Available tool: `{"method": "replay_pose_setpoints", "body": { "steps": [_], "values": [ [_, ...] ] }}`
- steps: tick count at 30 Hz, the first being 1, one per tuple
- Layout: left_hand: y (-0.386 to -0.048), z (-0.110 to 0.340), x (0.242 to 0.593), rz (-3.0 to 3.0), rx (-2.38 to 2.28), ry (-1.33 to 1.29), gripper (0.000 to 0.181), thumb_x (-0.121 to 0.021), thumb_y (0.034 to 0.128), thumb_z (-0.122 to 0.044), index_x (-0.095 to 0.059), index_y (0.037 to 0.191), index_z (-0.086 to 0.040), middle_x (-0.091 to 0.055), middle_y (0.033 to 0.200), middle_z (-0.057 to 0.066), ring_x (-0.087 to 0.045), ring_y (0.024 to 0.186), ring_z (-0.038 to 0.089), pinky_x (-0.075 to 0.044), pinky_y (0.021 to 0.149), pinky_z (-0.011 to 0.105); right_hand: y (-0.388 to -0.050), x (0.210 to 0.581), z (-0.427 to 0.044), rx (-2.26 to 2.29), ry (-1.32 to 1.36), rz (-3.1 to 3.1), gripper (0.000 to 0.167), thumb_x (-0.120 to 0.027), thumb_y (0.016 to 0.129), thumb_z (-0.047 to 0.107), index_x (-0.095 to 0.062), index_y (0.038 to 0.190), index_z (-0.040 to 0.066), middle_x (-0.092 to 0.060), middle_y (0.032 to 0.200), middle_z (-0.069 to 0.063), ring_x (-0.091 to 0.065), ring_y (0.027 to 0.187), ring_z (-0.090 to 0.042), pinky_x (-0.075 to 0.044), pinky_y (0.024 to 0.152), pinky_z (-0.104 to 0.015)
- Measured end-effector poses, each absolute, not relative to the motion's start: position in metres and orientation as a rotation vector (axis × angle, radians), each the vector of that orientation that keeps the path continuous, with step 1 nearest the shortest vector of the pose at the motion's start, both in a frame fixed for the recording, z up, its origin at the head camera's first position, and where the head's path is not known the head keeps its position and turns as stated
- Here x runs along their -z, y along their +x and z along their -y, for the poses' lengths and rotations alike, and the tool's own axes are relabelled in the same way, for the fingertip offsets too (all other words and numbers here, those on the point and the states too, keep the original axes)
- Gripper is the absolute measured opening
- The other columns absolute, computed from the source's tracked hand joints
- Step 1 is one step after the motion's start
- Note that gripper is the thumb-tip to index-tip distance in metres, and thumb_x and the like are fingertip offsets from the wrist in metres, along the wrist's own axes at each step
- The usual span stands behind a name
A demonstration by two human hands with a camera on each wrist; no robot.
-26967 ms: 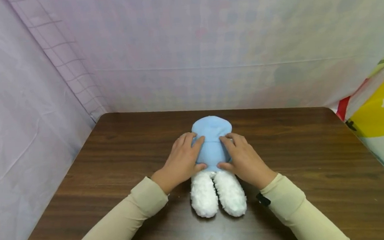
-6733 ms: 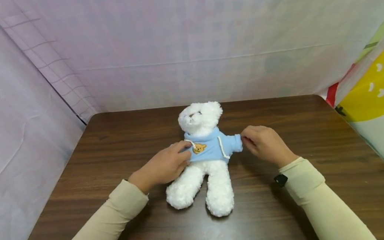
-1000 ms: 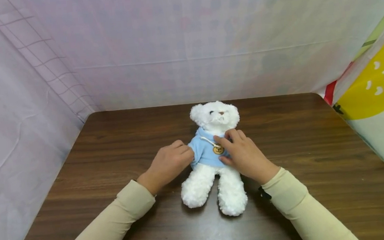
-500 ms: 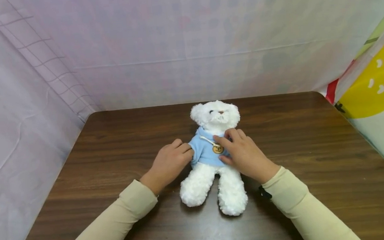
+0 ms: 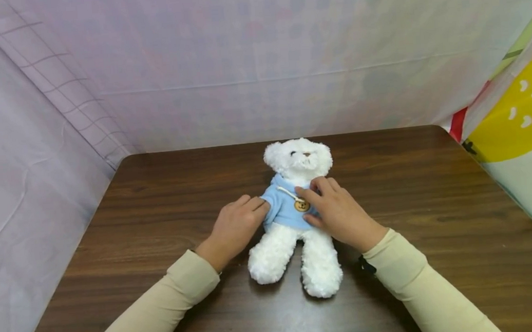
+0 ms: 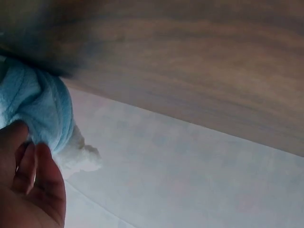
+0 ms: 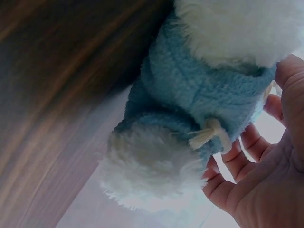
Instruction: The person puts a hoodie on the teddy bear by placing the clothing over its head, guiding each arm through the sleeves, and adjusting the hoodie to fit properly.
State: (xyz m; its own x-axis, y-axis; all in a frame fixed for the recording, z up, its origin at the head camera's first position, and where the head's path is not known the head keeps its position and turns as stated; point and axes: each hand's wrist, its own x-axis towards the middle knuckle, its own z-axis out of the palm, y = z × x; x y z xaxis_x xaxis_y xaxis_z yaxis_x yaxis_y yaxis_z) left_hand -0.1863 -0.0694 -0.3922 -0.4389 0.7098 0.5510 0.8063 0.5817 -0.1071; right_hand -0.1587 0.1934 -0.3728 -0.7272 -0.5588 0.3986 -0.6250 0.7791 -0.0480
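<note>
A white fluffy teddy bear [image 5: 320,267] lies face up on the brown table, its head toward the far edge. It wears a light blue hoodie [image 5: 284,216] with a brown bear-face patch [image 5: 301,205] and a pale drawstring [image 5: 287,191]. My left hand [image 5: 235,227] pinches the sleeve [image 6: 35,102] on the bear's left-hand side of the picture. My right hand [image 5: 343,214] rests on the hoodie's chest, thumb and fingers spread and lightly bent. It covers the other sleeve in the head view; in the right wrist view a white paw [image 7: 154,164] shows beyond that cuff.
The wood-grain table [image 5: 157,194] reaches back to a pale patterned cloth [image 5: 260,84] hanging behind it. Another white cloth [image 5: 20,167] hangs at the left. At the right is a printed cloth with a yellow shape [image 5: 517,117].
At first the bear's back was up; now it faces up. Some seconds ago my right hand was at the right sleeve and my left on the chest. Over the last second almost nothing moves.
</note>
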Motion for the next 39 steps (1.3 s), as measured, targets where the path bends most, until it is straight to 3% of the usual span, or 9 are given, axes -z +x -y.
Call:
{"method": "replay_pose_setpoints", "body": {
  "steps": [12,26,32,39],
  "values": [
    [-0.188,0.066,0.386,2.332,0.155,-1.313,0.023,-0.071,0.0911,-0.002,-0.073,0.113,-0.009,-0.067,0.106,0.004,-0.060,0.091,0.018,-0.053,0.074,0.027,-0.161,0.373,-0.194,-0.271,0.935,2.609,0.057,-0.080,0.086,0.026,-0.059,0.136,0.007,-0.049,0.111,-0.016,-0.045,0.088,-0.028,-0.042,0.068,-0.038],
    [-0.195,0.061,0.391,2.181,0.069,-1.265,0.011,-0.065,0.0935,-0.011,-0.075,0.088,-0.013,-0.062,0.094,0.001,-0.056,0.094,0.022,-0.046,0.078,0.035,-0.158,0.364,-0.190,-0.270,0.899,2.658,0.054,-0.076,0.089,0.029,-0.060,0.137,0.010,-0.051,0.110,-0.013,-0.047,0.088,-0.027,-0.042,0.068,-0.037],
    [-0.198,0.062,0.389,2.162,0.096,-1.249,0.016,-0.066,0.0915,-0.006,-0.071,0.079,-0.014,-0.061,0.087,0.000,-0.056,0.090,0.021,-0.046,0.076,0.036,-0.160,0.354,-0.177,-0.359,0.904,2.572,0.033,-0.075,0.090,0.033,-0.074,0.115,0.012,-0.056,0.097,-0.007,-0.047,0.080,-0.023,-0.040,0.067,-0.036],
    [-0.196,0.064,0.389,2.170,0.141,-1.202,0.014,-0.066,0.0871,0.000,-0.069,0.078,-0.011,-0.063,0.087,0.001,-0.058,0.090,0.023,-0.047,0.078,0.037,-0.169,0.364,-0.168,-0.376,0.893,2.498,0.009,-0.077,0.089,0.016,-0.070,0.092,0.011,-0.051,0.084,-0.004,-0.044,0.073,-0.022,-0.040,0.063,-0.035]
  ]
}}
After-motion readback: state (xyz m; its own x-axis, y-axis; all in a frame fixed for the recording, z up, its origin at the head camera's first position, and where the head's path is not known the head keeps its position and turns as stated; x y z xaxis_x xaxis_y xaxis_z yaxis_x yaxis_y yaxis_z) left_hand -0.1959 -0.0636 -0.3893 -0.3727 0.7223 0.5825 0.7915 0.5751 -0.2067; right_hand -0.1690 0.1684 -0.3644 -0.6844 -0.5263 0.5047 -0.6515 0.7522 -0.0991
